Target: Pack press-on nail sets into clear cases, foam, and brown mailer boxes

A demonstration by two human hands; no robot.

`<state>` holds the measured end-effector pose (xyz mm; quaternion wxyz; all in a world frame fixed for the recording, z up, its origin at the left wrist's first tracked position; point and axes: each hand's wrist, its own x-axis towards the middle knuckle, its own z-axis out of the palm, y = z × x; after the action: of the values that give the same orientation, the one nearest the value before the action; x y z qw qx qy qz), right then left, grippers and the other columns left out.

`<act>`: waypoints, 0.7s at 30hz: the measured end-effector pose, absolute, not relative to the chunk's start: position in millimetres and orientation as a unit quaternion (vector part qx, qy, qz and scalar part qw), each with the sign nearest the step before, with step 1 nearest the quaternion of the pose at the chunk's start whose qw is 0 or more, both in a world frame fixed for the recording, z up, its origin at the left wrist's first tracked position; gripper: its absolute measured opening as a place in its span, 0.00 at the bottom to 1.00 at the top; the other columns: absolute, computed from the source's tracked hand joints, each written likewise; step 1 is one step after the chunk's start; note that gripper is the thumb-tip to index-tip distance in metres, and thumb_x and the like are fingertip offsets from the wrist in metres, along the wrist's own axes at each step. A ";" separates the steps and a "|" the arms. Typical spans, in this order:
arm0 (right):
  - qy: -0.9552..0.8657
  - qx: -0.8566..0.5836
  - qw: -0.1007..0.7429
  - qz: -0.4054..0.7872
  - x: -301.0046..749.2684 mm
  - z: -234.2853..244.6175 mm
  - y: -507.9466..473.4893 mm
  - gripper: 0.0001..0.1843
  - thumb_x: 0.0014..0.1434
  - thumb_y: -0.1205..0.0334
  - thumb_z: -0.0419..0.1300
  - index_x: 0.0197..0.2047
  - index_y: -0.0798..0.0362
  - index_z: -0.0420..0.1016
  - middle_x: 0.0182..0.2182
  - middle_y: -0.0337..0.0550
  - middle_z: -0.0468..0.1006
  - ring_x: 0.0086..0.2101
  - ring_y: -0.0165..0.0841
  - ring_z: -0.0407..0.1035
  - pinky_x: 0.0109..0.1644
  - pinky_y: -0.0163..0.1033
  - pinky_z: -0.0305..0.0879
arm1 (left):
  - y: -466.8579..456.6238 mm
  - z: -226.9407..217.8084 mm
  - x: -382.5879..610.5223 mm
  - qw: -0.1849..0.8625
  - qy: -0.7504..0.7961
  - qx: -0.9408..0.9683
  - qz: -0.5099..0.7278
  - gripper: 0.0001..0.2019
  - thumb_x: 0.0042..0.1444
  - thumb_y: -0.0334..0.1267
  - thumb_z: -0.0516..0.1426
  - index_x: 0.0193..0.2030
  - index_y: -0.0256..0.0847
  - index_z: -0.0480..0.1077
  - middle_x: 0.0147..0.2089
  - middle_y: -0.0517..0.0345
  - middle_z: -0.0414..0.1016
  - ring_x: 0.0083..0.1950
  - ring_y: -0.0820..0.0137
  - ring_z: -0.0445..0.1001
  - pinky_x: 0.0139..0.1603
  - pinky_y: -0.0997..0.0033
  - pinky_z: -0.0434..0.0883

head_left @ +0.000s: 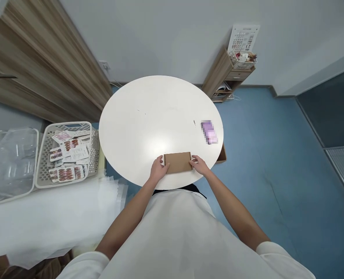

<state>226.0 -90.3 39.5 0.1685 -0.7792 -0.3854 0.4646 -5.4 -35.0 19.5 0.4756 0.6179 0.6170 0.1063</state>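
A flat brown cardboard box (178,162) lies near the front edge of the round white table (131,104), closed as far as I can see. My left hand (158,169) grips its left end, thumb on the top face and fingers round the side. At the opposite end my right hand (199,165) holds the box the same way, thumb over the top edge. Whatever the box may contain is hidden.
A blurred purple item (209,132) lies toward the table's right side. To the left stand a white basket (93,151) of printed cards and a bin of clear plastic containers (11,162). A wooden cabinet (218,73) stands by the back wall.
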 end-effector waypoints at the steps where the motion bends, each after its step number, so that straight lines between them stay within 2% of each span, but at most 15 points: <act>1: -0.393 -0.773 0.172 0.467 226.9 39.2 -87.4 0.28 0.52 0.52 0.53 0.55 0.51 0.59 0.42 0.43 0.71 0.37 0.31 0.67 0.44 0.37 0.60 | -34.7 19.8 -3.9 0.471 0.619 0.619 0.108 0.29 0.49 0.45 0.54 0.58 0.38 0.54 0.47 0.49 0.65 0.35 0.72 0.69 0.37 0.71 0.67; 6: -0.426 -0.759 0.169 0.462 225.8 30.7 -73.8 0.24 0.52 0.56 0.52 0.52 0.51 0.63 0.39 0.43 0.72 0.37 0.32 0.66 0.41 0.37 0.61 | -33.6 18.9 1.7 0.468 0.630 0.608 0.118 0.24 0.49 0.39 0.54 0.55 0.42 0.58 0.43 0.54 0.67 0.33 0.73 0.69 0.35 0.72 0.67; 11: -0.442 -0.735 0.191 0.477 234.0 23.3 -76.8 0.26 0.50 0.54 0.54 0.53 0.50 0.62 0.39 0.43 0.71 0.33 0.31 0.66 0.38 0.37 0.61 | -35.2 26.3 13.6 0.461 0.652 0.589 0.127 0.23 0.48 0.37 0.53 0.53 0.46 0.60 0.43 0.56 0.67 0.33 0.74 0.69 0.34 0.73 0.67; 16: -0.430 -0.744 0.240 0.452 288.4 32.6 -96.2 0.27 0.50 0.50 0.53 0.52 0.51 0.63 0.39 0.43 0.70 0.26 0.28 0.64 0.34 0.37 0.62 | -41.2 41.6 67.3 0.489 0.640 0.580 0.121 0.24 0.50 0.48 0.52 0.54 0.46 0.58 0.43 0.55 0.67 0.34 0.73 0.69 0.31 0.74 0.67; 21: -0.394 -0.803 0.267 0.358 378.1 46.4 -136.8 0.25 0.51 0.47 0.50 0.49 0.52 0.66 0.34 0.42 0.70 0.29 0.30 0.64 0.34 0.37 0.61 | -40.2 53.8 169.0 0.522 0.569 0.634 0.042 0.31 0.50 0.57 0.48 0.57 0.41 0.56 0.43 0.52 0.69 0.38 0.69 0.71 0.37 0.70 0.67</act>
<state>378.1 -136.8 46.4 0.2674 -0.8033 -0.3940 0.3578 169.0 -40.2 53.8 0.5219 0.6343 0.5688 0.0419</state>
